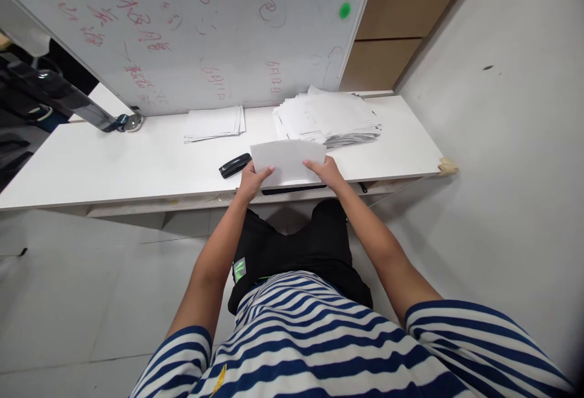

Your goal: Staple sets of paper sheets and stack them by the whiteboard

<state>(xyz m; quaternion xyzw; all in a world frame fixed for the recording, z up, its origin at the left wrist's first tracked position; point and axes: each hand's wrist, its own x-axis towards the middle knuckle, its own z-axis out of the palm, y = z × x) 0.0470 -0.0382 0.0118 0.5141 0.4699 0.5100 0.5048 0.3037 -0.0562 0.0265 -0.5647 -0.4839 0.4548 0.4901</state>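
Observation:
Between my two hands is a white sheet of paper (288, 157), raised at the front edge of the desk; whether it is one sheet or a few I cannot tell. My left hand (253, 180) grips its left end, thumb lying on the near face. The right end is pinched by my right hand (325, 171), its thumb also on the face and the fingers hidden behind. Just left of the paper lies a black stapler (235, 165). Behind the paper and to the right is a large, uneven pile of papers (328, 118). A smaller, neater paper stack (214, 123) lies back left.
A white desk (114, 160) runs across, with an open shelf under its front edge. A whiteboard (182, 33) with red writing and a green magnet (344, 10) stands behind. A transparent bottle (73, 97) leans in at the left. A wall (515, 160) bounds the right.

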